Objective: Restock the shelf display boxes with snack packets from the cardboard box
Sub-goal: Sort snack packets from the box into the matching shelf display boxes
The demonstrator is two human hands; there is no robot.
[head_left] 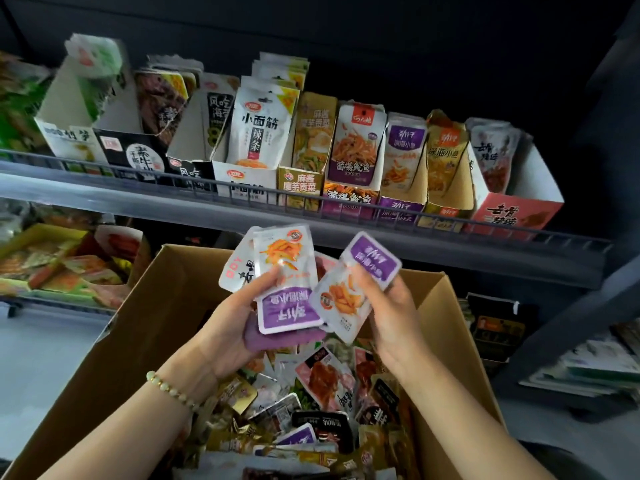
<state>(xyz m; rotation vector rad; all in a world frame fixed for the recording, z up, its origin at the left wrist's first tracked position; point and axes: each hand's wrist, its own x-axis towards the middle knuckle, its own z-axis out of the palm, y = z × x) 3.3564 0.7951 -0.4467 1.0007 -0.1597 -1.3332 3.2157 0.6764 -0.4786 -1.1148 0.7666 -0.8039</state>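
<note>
Hands (239, 317) (391, 306), purple packets (289, 289), cardboard box (145, 327)

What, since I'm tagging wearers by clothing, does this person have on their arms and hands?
Both forearms are bare: no sleeves, gloves or watch show. The left hand has a bracelet at its wrist, of pale round beads with a few gold ones. The right hand and wrist wear nothing; no rings are visible.

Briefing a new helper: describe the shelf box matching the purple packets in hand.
On the upper shelf, go to the right end. The purple box is third from the right, beside the gold box; only its front is all purple.
</note>
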